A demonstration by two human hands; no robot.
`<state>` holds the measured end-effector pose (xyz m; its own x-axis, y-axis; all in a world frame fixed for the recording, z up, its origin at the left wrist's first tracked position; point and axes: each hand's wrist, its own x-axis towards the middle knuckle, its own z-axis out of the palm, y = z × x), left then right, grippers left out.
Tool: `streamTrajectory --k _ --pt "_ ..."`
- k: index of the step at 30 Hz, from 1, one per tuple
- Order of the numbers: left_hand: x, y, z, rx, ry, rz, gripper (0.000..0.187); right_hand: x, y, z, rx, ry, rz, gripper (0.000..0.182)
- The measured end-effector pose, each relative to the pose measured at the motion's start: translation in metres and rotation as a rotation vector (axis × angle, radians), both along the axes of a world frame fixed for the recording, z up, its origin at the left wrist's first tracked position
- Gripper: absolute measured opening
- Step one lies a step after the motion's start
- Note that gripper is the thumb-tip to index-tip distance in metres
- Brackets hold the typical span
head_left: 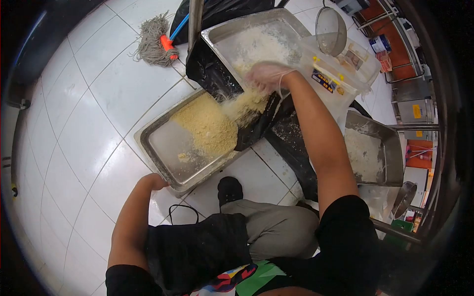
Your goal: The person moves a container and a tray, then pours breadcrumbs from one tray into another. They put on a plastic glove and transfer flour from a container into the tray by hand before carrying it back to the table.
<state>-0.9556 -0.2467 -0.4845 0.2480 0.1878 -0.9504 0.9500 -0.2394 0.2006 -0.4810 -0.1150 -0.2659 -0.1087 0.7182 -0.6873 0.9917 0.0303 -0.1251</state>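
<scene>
A rectangular metal tray (173, 167) of yellow crumbs (210, 126) lies just ahead of me. My left hand (157, 181) grips its near left corner, the fingers mostly hidden by the rim. My right hand (269, 76), in a clear plastic glove, is over the near edge of a second metal tray (217, 37) holding pale flour-like powder (266, 44). Motion blurs its fingers, so what they hold cannot be made out. Below this hand, crumbs spill across black plastic (256, 130) into the nearer tray.
A mop head (155, 42) lies on the white tiled floor at upper left. To the right are a clear plastic bin (331, 74), a round sieve (331, 29) and a deep metal pan (390, 153) with powder. A metal post (196, 22) stands beside the far tray.
</scene>
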Motion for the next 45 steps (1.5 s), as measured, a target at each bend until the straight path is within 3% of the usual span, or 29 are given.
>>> streamTrajectory --k 2,4,7,11,13,16,18,20,22,25,28,34,37,40,42,44,45 --pt "-0.001 -0.002 0.000 0.023 0.022 -0.001 0.060 0.020 0.015 -0.011 0.112 -0.157 -0.062 0.055" --pt "-0.009 -0.008 -0.019 0.058 0.019 -0.009 0.061 0.068 0.022 -0.065 0.305 -0.115 -0.451 0.051" --pt "0.000 -0.010 -0.002 0.082 0.045 -0.069 0.061 0.128 0.025 -0.129 0.286 -0.287 -0.232 0.051" --pt "-0.007 -0.018 -0.011 0.118 0.068 -0.098 0.061 0.136 0.034 -0.160 0.313 -0.237 -0.264 0.041" --pt "-0.005 -0.021 -0.012 0.105 0.070 -0.096 0.062 0.116 0.026 -0.137 0.282 -0.233 -0.308 0.026" --pt "0.004 -0.014 0.002 0.080 0.088 -0.148 0.062 0.074 0.019 -0.090 0.034 -0.381 0.113 0.024" --pt "0.004 -0.011 0.001 0.063 0.071 -0.160 0.062 0.068 0.017 -0.122 0.029 -0.331 0.330 0.029" --pt "0.004 -0.009 0.000 0.046 0.049 -0.174 0.062 0.052 0.013 -0.122 0.008 -0.251 0.304 0.031" --pt "0.005 -0.006 0.003 0.033 0.025 -0.185 0.062 0.020 0.006 -0.081 -0.016 -0.142 0.040 0.031" --pt "0.003 -0.007 0.003 0.045 0.002 -0.164 0.062 0.047 0.022 -0.097 0.316 -0.057 -0.139 0.031" --pt "-0.005 -0.012 -0.014 0.067 -0.021 -0.171 0.062 0.072 0.029 -0.147 0.628 0.104 -0.427 0.029" --pt "-0.010 -0.012 -0.005 0.042 -0.067 -0.071 0.070 0.004 0.003 -0.070 0.222 0.120 -0.605 0.022" --pt "-0.013 -0.013 -0.002 0.058 -0.068 -0.006 0.073 0.007 0.008 -0.087 0.081 -0.035 -0.138 0.019" --pt "-0.012 -0.016 -0.001 0.086 -0.075 0.006 0.069 0.011 0.007 -0.094 0.177 -0.093 0.267 0.016" --pt "-0.011 -0.015 0.000 0.080 -0.070 -0.006 0.069 0.043 0.017 -0.133 0.146 0.080 0.084 0.016" --pt "-0.014 -0.017 -0.002 0.080 -0.074 -0.009 0.069 0.042 0.014 -0.125 0.097 0.169 -0.069 0.017" --pt "-0.016 -0.018 -0.005 0.086 -0.086 -0.008 0.069 0.019 0.001 -0.078 0.068 0.166 -0.133 0.017"
